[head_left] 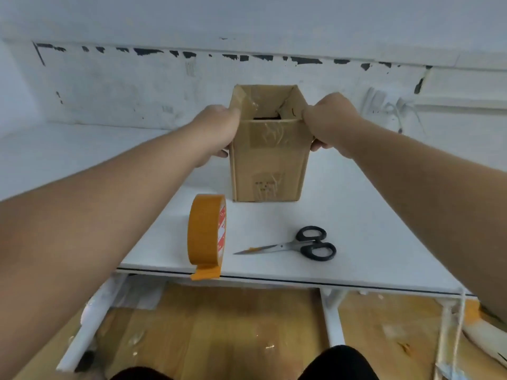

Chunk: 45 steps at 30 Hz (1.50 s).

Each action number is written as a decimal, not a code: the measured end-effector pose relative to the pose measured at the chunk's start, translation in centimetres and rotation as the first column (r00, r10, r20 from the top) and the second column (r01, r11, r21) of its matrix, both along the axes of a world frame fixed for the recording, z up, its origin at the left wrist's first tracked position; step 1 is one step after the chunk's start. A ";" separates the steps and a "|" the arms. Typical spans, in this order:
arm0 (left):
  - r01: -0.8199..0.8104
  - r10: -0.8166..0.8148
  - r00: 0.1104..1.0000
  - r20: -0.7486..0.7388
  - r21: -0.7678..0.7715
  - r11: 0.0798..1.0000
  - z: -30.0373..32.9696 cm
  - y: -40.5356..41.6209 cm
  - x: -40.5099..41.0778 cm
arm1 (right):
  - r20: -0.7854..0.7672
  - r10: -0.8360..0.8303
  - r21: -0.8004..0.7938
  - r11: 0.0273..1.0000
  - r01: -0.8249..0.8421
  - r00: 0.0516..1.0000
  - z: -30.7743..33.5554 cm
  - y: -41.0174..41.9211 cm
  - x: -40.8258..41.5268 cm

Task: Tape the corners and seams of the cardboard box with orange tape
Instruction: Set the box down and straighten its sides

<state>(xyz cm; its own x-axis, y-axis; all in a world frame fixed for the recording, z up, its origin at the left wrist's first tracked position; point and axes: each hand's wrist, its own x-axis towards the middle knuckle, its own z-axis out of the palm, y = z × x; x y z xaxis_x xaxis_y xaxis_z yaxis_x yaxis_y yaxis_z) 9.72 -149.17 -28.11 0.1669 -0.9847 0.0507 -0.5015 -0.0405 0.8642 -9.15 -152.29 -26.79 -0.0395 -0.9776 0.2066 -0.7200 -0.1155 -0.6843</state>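
Note:
A tall brown cardboard box [269,165] stands upright on the white table [370,229], its top open and old clear tape on its front. My left hand [216,130] grips the box's upper left side, thumb at the rim. My right hand [332,119] grips the upper right side. A roll of orange tape [204,231] stands on edge near the table's front edge, its loose end stuck over the edge. Black-handled scissors [301,245] lie shut to the right of the roll.
A white wall with chipped black marks runs behind the table. White cables [395,108] lie at the back right. Below the front edge are white table legs [332,316] and a wooden floor. My dark-clad knees show at the bottom.

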 end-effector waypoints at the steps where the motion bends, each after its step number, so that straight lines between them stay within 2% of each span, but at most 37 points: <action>1: 0.006 -0.006 1.000 0.025 0.003 1.000 0.1 1.0 -0.2 | 0.001 0.015 0.000 1.000 -0.015 1.000 -0.1 1.0 -0.3; 8: 0.038 -0.034 0.996 0.088 -0.044 0.998 2.0 3.8 -1.6 | 0.039 -0.021 -0.009 1.000 0.022 0.999 0.2 4.2 -1.8; 14: 0.039 -0.040 0.990 0.136 0.012 0.999 1.1 3.9 -1.5 | -0.015 -0.016 0.104 0.994 0.018 1.000 0.2 4.8 -1.8; 21: 0.015 -0.029 0.983 0.183 0.080 0.997 1.5 3.2 -1.2 | -0.147 -0.092 0.180 0.977 0.118 0.985 1.4 4.8 -0.2; 25: 0.022 -0.037 0.990 0.139 0.110 0.994 1.2 3.2 -1.4 | -0.189 -0.092 0.212 0.968 0.132 0.978 1.7 5.3 0.1; 45: 0.067 -0.074 0.983 0.169 0.044 0.997 0.3 3.2 -1.1 | -0.076 -0.097 0.155 0.982 0.108 0.992 0.3 4.1 -0.3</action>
<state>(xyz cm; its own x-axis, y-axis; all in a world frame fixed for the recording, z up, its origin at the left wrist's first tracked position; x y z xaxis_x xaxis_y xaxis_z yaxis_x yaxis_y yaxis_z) 8.61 -145.94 -27.80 0.0891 -0.9954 0.0345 -0.6439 -0.0312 0.7645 -9.41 -148.18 -26.48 -0.1322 -0.9897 0.0554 -0.7680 0.0669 -0.6370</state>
